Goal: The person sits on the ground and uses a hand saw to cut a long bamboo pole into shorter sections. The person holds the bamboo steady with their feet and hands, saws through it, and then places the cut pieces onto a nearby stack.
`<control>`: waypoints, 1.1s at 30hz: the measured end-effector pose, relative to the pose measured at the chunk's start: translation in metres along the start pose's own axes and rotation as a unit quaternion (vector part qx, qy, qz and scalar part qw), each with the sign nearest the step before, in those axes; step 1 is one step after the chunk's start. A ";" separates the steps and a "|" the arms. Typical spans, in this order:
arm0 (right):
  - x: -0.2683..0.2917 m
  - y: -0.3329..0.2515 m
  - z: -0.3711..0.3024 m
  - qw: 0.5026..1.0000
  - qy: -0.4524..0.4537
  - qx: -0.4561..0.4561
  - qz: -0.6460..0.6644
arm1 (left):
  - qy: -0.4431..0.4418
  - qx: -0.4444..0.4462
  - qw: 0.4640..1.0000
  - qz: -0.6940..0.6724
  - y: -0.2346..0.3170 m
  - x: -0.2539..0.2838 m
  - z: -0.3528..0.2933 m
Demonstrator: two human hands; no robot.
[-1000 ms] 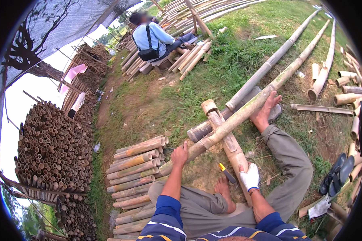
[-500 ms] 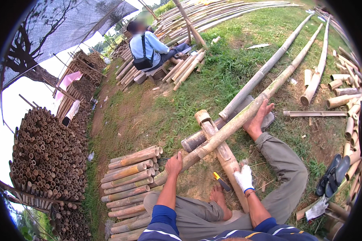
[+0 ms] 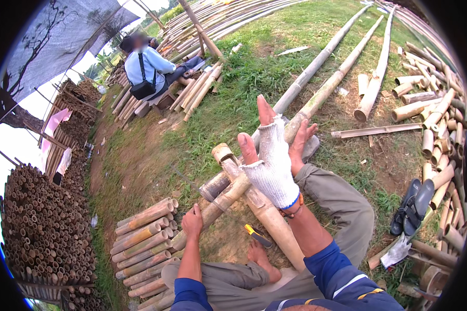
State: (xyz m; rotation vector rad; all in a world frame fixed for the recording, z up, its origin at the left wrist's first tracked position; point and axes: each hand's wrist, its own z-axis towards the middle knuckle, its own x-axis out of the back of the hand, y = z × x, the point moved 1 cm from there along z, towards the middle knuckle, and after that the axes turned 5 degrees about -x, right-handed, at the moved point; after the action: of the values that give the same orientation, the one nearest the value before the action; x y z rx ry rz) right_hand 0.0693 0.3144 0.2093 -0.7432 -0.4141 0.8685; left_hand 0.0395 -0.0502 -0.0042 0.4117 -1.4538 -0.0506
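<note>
- Evidently the biggest mass, a tall pile of bamboo (image 3: 49, 233), stands off at the far left, well apart from both hands; a strip of grass and soil (image 3: 140, 166) runs on this side of it, giving breadth there.
- The long bamboo pole (image 3: 324, 93), the thing in hand, slants from the far grass across the person's front. Its near end lies close to some cut pieces, so sideways room looks tightest there; its far end runs out over grass.
- Those cut pieces (image 3: 145, 243) are stacked beside the left knee, ends toward the left hand, forming a firm border.
- A thick slotted bamboo beam (image 3: 267, 210) extends from between the legs and passes beneath the pole, likely serving as its rest; the slotted end sticks out past the crossing.
- A dark log (image 3: 214, 187) lies by the crossing, apparently propping the beam; its blunt end stops short of the left hand.
- The bare right foot (image 3: 302, 142) sits against the pole, probably to steady it.
- The gloved right hand (image 3: 274, 163) is unclasped over the pole, thumb and one finger stretched out; whether it touches cannot be told.
- The left hand (image 3: 193, 223) grasps the pole close to its near end, seemingly to check rolling.
- A yellow-and-dark tool (image 3: 258, 236) lies on the ground by the left foot (image 3: 261, 259), left of the beam.
</note>
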 end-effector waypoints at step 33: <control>-0.154 -0.038 0.161 0.692 -0.665 -0.098 0.263 | 0.003 0.012 1.000 0.018 -0.016 -0.003 0.003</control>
State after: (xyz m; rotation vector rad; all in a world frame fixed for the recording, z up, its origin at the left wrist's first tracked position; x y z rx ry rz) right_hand -0.0987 0.2414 0.3412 -0.2689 -1.6718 1.8906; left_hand 0.0391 -0.0646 -0.0115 0.4042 -1.4569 -0.0036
